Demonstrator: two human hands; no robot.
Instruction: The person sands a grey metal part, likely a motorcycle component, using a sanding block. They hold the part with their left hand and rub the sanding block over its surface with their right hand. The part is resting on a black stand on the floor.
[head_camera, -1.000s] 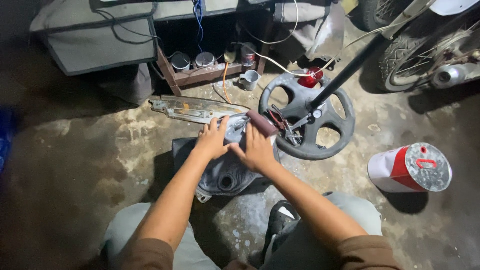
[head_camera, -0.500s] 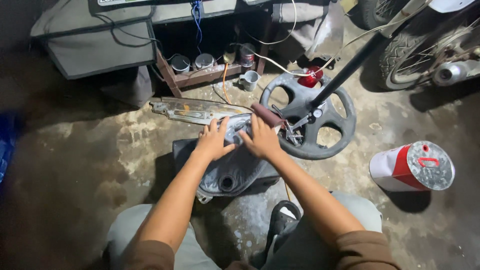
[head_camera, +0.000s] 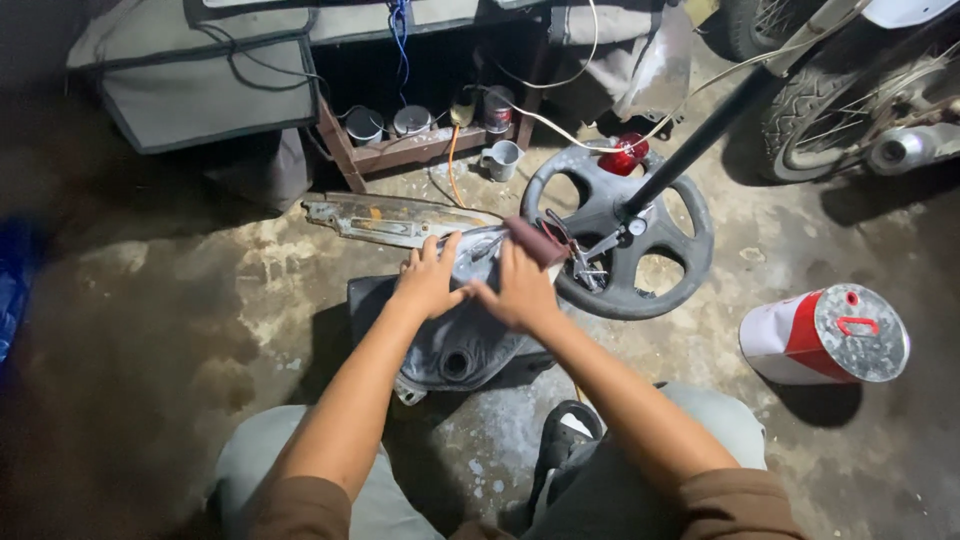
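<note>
Two hands work low over the concrete floor (head_camera: 150, 330), and since a second ago both have slid a little up and away along the grey metal casing (head_camera: 455, 335), so the rubbing stroke is moving toward its far end. Far left, a long shiny metal cover (head_camera: 385, 220) lies on the floor, just beyond the casing. Next comes the left hand (head_camera: 428, 283), fingers together and pressed flat on the casing's top, bracing it; its grip pinches nothing. Just beside it, the right hand (head_camera: 520, 293) lies palm down, fingers curled, its grip pinching a brown sanding block (head_camera: 535, 241) against the casing's upper edge. Both forearms reach straight out from the knees, nearly parallel. Further right sits a dark cast wheel (head_camera: 625, 240), touching the block's side, and well apart, a white and red can (head_camera: 825, 335) lies tipped over.
</note>
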